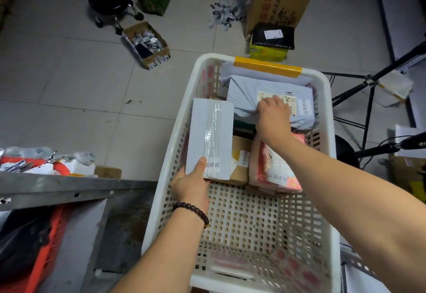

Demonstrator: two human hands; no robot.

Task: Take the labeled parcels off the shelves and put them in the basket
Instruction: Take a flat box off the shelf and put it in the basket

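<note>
- Toward the far end of the white basket (242,219), upper right of centre, the right grip (273,117) clutches a bunched fold of the grey mailer (244,94), likely tugging it aside to make room.
- The left grip (191,184) holds the white box (209,131) by its near end, thumb on top. The box is tilted over the brown carton (239,170) along the basket's left wall, probably ready to settle flat.
- The pink parcel (276,170) lies just right of the carton, label up.

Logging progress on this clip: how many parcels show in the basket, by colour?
Grey bags: 2
White box: 1
Brown box: 1
Pink pack: 1
Total: 5; a dark thing beneath them is unclear.
</note>
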